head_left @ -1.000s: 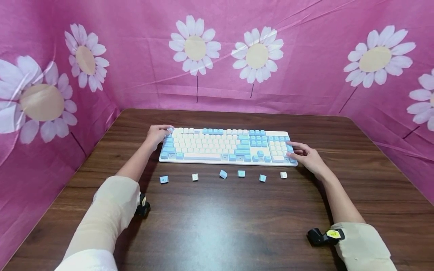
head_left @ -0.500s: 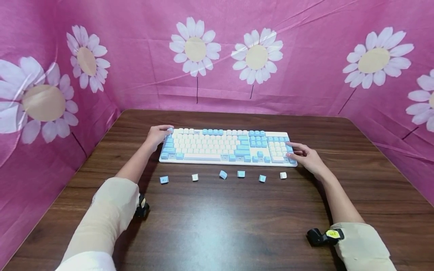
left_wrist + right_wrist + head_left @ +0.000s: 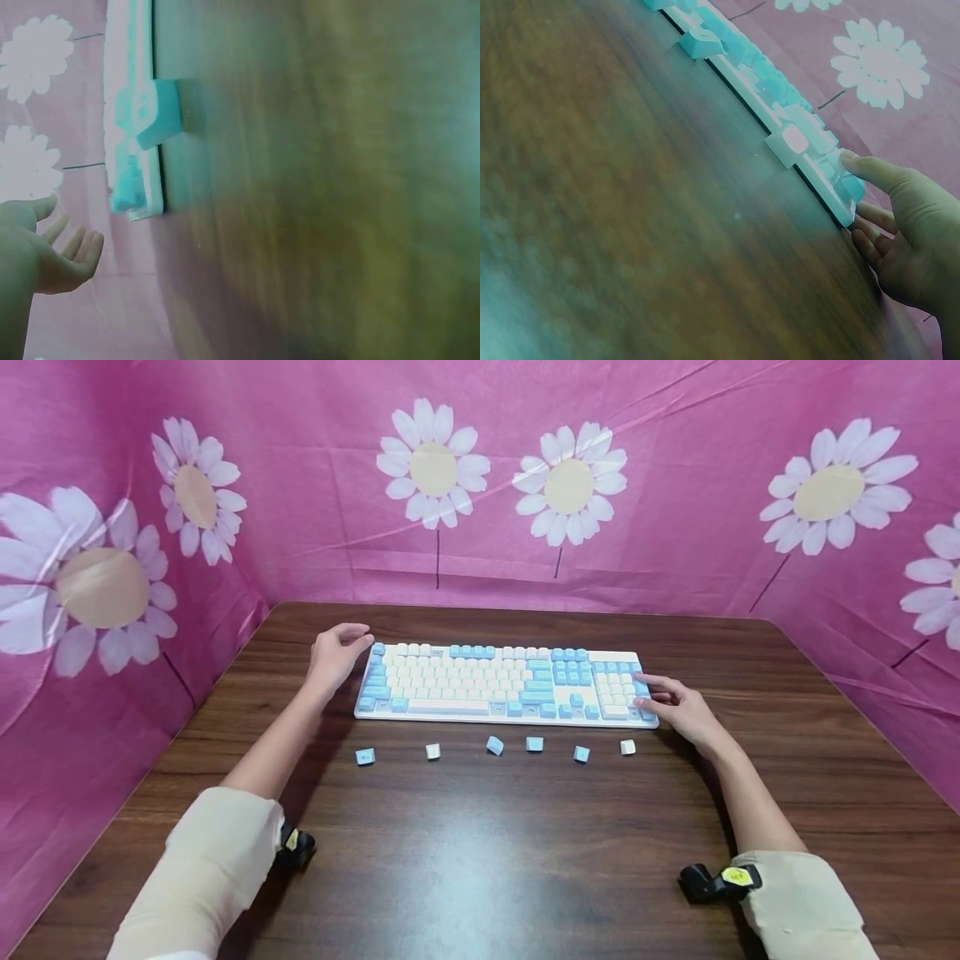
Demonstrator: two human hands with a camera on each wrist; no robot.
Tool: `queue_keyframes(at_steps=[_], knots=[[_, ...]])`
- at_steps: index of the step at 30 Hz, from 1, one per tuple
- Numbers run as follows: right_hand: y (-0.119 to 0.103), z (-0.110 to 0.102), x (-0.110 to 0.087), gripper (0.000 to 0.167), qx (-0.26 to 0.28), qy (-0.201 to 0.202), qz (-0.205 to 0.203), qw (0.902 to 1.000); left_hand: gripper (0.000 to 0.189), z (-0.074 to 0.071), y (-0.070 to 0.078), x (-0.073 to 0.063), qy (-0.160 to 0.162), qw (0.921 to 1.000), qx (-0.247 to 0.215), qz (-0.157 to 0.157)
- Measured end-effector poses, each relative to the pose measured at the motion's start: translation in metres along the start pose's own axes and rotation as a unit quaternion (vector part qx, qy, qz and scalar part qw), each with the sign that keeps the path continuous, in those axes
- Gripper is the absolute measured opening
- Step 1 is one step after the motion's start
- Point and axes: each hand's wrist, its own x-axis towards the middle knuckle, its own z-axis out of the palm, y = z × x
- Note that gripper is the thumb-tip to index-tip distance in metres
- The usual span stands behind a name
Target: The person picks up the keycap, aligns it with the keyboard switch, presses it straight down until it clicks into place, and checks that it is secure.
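A white and blue keyboard (image 3: 457, 683) lies across the wooden table, with a few bare gaps among its keys. At its right end my right hand (image 3: 687, 717) grips the edge, the thumb (image 3: 874, 171) on the keys and the fingers low at the side. My left hand (image 3: 334, 658) hovers just off the far left corner, fingers loosely bent and holding nothing; the left wrist view shows this hand (image 3: 56, 259) apart from the keyboard. In front of the keyboard lie loose keycaps, among them a blue keycap (image 3: 365, 757) at the left and a white keycap (image 3: 627, 747) at the right.
Between those two, more loose keycaps form the row, including a white keycap (image 3: 432, 752) and a tilted blue keycap (image 3: 495, 745). The brown table (image 3: 480, 852) reaches back to a pink curtain (image 3: 300, 527) printed with white daisies, which also borders both sides.
My left hand has let go of the keyboard's left end and moved slightly left and away from it. The right hand, keyboard and keycaps stay in place.
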Motion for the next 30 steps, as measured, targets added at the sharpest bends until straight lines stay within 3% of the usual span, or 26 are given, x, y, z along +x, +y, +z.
queue_keyframes(at_steps=[6, 11, 14, 20, 24, 28, 30], knots=[[0.006, -0.002, 0.000, 0.057, -0.010, 0.001, 0.000, 1.0000, 0.031, -0.014, 0.009, -0.022, -0.020, 0.9988, -0.021, 0.039], [0.014, -0.001, 0.004, 0.058, -0.018, 0.006, 0.001, 0.9998, 0.034, -0.026, 0.011, -0.041, -0.055, 0.9938, -0.074, 0.063], [0.015, -0.001, 0.006, 0.058, -0.018, 0.006, -0.001, 0.9998, 0.033, -0.034, 0.010, -0.051, -0.079, 0.9903, -0.077, 0.084], [0.014, 0.000, 0.006, 0.058, -0.015, 0.000, -0.006, 0.9999, 0.029, -0.042, -0.004, -0.066, -0.147, 0.9818, -0.053, 0.108], [0.013, -0.001, 0.005, 0.058, -0.017, 0.002, -0.008, 0.9998, 0.031, -0.042, -0.017, -0.075, -0.194, 0.9753, -0.050, 0.092], [0.012, 0.000, 0.005, 0.058, -0.019, 0.002, -0.006, 0.9998, 0.032, -0.039, -0.029, -0.080, -0.244, 0.9650, -0.039, 0.089], [0.012, 0.000, 0.004, 0.058, -0.017, 0.002, -0.007, 0.9998, 0.031, -0.037, -0.034, -0.081, -0.269, 0.9569, -0.037, 0.103]])
